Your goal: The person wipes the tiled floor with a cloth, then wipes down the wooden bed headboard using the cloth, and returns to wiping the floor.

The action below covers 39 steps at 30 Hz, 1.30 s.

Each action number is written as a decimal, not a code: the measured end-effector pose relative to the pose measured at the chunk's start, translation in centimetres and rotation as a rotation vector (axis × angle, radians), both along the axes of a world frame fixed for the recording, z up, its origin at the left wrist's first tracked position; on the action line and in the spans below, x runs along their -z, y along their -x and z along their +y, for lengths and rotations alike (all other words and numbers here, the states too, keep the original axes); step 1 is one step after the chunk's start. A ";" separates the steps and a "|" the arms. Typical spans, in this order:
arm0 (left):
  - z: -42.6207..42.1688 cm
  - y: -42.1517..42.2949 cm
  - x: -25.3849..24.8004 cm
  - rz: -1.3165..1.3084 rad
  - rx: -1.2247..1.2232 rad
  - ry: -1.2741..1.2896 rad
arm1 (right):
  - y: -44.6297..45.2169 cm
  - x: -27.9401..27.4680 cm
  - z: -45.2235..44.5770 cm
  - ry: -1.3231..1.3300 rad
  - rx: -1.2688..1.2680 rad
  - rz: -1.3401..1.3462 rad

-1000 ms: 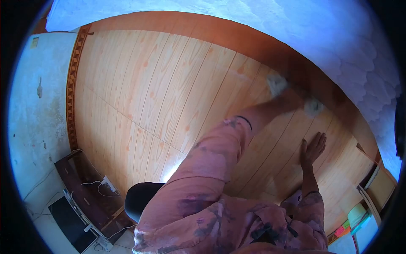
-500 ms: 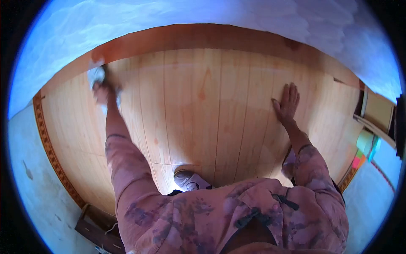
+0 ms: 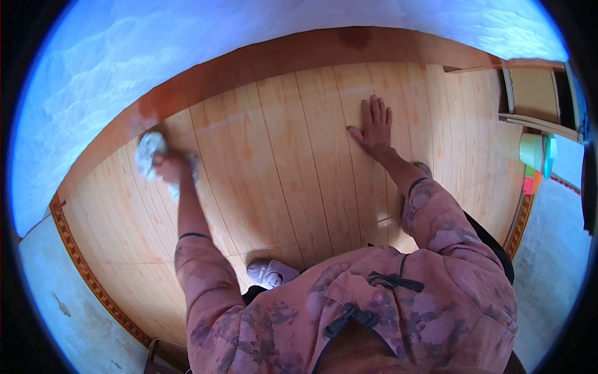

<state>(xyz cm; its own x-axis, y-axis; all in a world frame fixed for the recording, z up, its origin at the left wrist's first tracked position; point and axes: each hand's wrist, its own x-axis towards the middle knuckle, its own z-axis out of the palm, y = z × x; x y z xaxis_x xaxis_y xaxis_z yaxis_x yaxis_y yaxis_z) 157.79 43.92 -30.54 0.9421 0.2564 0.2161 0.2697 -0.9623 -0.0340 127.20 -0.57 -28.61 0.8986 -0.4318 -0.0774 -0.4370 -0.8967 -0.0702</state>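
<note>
On the left, my left hand [image 3: 173,166] is closed on a crumpled white cloth [image 3: 150,151]. The cloth lies against the wood-plank floor [image 3: 293,168], close to the reddish-brown board along its far edge. Motion smears the fingers a little. Farther right, my right hand [image 3: 375,128] rests palm down on the planks with fingers stretched out, holding nothing. A shoe [image 3: 269,272] of mine shows below, between the arms, and the toe of the other shoe [image 3: 422,169] shows beside my right forearm.
A reddish-brown board [image 3: 249,65] runs along the far side beneath a pale, rumpled surface [image 3: 293,22]. To the right stand an open wooden compartment [image 3: 532,93] and a pale green basket [image 3: 531,148]. A patterned border strip [image 3: 87,268] edges the floor at left.
The view has turned, and more of the right side shows. My left hand and cloth have moved slightly along the board's edge. My right hand stays flat on the floor.
</note>
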 end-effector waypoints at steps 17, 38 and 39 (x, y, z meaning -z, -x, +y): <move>-38.4 18.5 -2.9 0.291 1.416 0.440 | 0.4 -1.3 -0.8 -0.085 -0.050 -0.033; 19.0 7.1 -3.2 0.219 -0.557 0.135 | 0.9 1.9 -1.1 0.025 -0.087 -0.056; 18.5 7.4 -3.5 0.231 -0.586 0.103 | 0.9 1.9 -1.2 0.032 -0.088 -0.053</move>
<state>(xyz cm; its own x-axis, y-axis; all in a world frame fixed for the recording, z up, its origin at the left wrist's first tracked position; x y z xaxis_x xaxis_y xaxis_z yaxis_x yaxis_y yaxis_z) 150.39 62.44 -27.09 0.6584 0.7521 -0.0295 0.7492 -0.6586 -0.0697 126.27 -1.73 -30.53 0.9357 -0.3523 -0.0167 -0.3527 -0.9337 -0.0619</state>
